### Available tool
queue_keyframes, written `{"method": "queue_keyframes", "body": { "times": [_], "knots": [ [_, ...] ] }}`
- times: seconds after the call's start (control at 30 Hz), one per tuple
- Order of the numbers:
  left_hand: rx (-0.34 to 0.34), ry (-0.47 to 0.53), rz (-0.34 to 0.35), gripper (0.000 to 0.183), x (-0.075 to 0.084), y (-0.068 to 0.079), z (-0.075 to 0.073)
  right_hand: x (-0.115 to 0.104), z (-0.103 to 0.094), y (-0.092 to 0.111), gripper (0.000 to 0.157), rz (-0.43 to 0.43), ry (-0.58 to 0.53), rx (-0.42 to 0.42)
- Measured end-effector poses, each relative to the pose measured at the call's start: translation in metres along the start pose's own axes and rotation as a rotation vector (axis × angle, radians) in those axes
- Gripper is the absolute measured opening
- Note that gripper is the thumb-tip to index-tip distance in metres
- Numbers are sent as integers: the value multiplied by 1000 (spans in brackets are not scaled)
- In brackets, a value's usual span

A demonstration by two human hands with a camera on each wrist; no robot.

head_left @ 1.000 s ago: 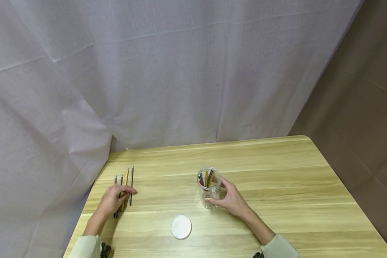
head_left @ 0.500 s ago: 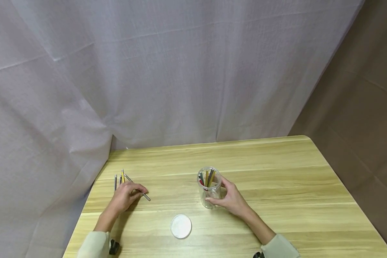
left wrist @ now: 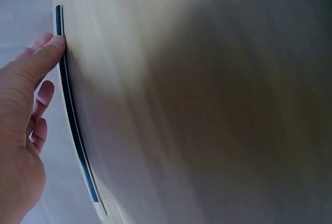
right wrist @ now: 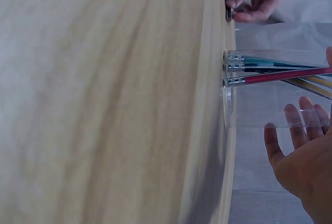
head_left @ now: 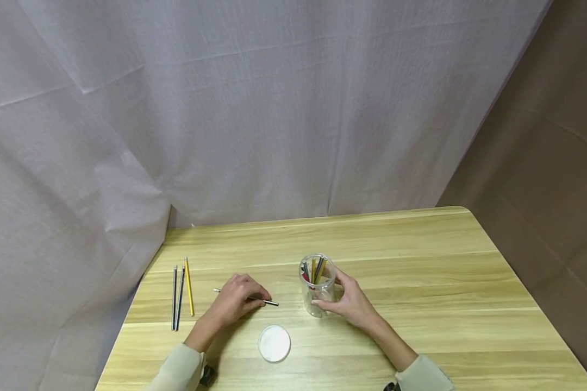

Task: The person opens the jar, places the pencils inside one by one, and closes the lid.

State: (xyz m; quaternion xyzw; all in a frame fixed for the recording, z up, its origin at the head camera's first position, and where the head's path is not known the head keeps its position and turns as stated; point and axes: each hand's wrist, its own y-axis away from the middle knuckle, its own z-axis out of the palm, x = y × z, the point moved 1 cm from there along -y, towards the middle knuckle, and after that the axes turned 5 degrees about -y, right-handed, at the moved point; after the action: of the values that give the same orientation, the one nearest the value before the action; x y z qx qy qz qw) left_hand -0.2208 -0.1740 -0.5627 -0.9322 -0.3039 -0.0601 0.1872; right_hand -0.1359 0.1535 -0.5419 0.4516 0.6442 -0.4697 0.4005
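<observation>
My left hand [head_left: 237, 300] pinches a dark pencil [head_left: 272, 302] between thumb and fingers, low over the table left of the jar. In the left wrist view this pencil [left wrist: 77, 130] runs past the thumb tip, close along the tabletop. My right hand [head_left: 350, 302] grips a clear plastic jar [head_left: 309, 296] from its right side, thumb in front. The jar stands upright with several pencils [head_left: 314, 271] in it, among them red, green, dark and yellow ones. Seen from the right wrist, metal ferrules on the pencils [right wrist: 280, 74] lie near the jar's base.
Two dark pencils [head_left: 174, 298] and a yellow pencil [head_left: 189, 288] lie at the left of the wooden table [head_left: 396, 255]. A round white lid [head_left: 274, 344] lies in front of the jar. A grey curtain [head_left: 254, 136] hangs behind the back edge.
My left hand has picked the rightmost dark pencil from the row, turned it sideways and carried it right toward the jar. The yellow pencil has shifted left. My right hand and the jar have stayed put.
</observation>
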Motion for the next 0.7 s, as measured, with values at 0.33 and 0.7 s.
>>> {"method": "queue_keyframes", "body": {
  "times": [0.33,0.7],
  "knots": [
    [22,-24,86,15,28,-25,8,2,1,0,90,12,2,3],
    [203,0,192,19,50,-48,-20,3,0,0,90,-10,-1,4]
  ]
}}
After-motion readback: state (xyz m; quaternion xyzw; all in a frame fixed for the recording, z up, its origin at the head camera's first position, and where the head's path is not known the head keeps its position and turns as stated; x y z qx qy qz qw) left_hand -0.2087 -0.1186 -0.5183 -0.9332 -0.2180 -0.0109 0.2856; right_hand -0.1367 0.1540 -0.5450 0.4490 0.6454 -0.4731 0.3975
